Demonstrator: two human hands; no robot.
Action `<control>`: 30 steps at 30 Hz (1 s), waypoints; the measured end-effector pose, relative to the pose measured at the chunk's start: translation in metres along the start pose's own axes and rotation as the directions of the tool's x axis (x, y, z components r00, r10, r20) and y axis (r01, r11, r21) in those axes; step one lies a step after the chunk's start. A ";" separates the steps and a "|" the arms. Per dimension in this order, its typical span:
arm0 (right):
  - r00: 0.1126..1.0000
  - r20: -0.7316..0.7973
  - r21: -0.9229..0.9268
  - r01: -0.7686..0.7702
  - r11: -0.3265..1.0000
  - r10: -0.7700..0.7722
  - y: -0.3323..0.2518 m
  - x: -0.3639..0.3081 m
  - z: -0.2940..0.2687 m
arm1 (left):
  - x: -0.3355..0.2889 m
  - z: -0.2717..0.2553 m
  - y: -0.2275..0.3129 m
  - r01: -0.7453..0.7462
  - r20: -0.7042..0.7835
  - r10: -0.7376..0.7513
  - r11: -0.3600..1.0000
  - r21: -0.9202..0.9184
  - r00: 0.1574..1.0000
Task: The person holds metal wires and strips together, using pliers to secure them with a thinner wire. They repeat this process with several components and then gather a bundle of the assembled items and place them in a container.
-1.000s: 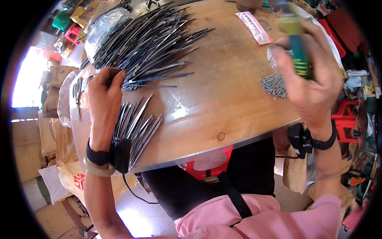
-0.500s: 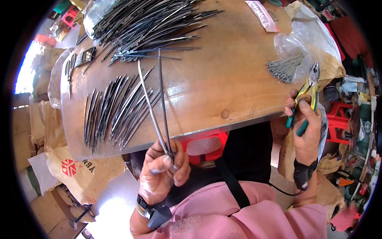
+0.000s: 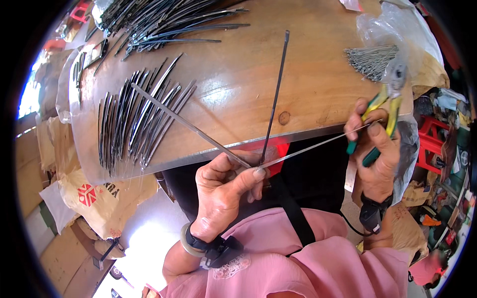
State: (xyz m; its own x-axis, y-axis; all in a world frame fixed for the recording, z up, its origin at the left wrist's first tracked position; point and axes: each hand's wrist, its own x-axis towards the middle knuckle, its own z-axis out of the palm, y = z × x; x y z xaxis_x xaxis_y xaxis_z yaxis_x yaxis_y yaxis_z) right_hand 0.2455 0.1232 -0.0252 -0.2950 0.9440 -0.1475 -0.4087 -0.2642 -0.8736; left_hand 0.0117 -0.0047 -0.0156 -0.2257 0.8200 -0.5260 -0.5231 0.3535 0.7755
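Pinching several pieces at one spot seems to be the step in hand. Left hand [image 3: 223,191] is closed on a grey strip [image 3: 191,126], a dark strip [image 3: 278,74] and the near end of a thin strand [image 3: 315,146]. Right hand [image 3: 377,166] grips green-and-yellow pliers [image 3: 394,94] w/ the strand's far end b/w thumb & finger; plier tips are blurred, so can't tell if they're apart. Next move prob. calls for a firm left pinch, strand kept taut. Both strips sit mid-frame, rising over the near edge of the counter [image 3: 233,84]: long, narrow, fanned in a V, grey one leaning upper left, dark one nearly upright. Strand's pale, approx. straight, slanting up right. Left of frame: a row of strips [image 3: 136,116]; upper left, a heap of strips [image 3: 159,27]; upper right, a wire bundle [image 3: 372,60].
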 end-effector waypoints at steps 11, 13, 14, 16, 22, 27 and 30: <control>0.875 0.483 -0.745 0.394 0.538 0.027 -0.016 -0.002 0.038 | -0.004 -0.006 -0.004 0.178 0.159 -0.224 0.949 0.259 0.962; 0.809 0.587 -0.741 0.529 0.414 0.016 -0.020 0.005 0.042 | -0.004 -0.010 -0.003 0.178 0.172 -0.240 0.933 0.314 0.955; 0.785 0.619 -0.736 0.579 0.351 0.001 -0.022 0.008 0.043 | -0.005 -0.011 -0.003 0.180 0.179 -0.246 0.930 0.319 0.953; 0.742 0.670 -0.713 0.647 0.269 -0.006 -0.022 0.012 0.045 | -0.007 -0.012 -0.003 0.182 0.183 -0.252 0.926 0.329 0.950; 0.688 0.724 -0.681 0.703 0.206 0.045 -0.009 0.013 0.042 | -0.009 -0.010 -0.004 0.172 0.166 -0.241 0.921 0.350 0.956; 0.693 0.718 -0.688 0.694 0.212 0.060 -0.004 0.010 0.040 | -0.011 -0.010 0.003 0.229 0.175 -0.285 0.931 0.285 0.942; 0.679 0.732 -0.674 0.709 0.208 0.059 -0.008 0.008 0.040 | -0.012 -0.011 0.014 0.258 0.209 -0.315 0.931 0.259 0.926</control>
State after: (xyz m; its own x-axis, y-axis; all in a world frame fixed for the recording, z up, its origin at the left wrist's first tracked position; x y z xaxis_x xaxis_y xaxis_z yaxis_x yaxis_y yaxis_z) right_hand 0.2116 0.1254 -0.0005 -0.8565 0.4808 0.1879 0.2879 0.7470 -0.5992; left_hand -0.0019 -0.0146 -0.0028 0.1275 0.7421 -0.6581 -0.3327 0.6570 0.6765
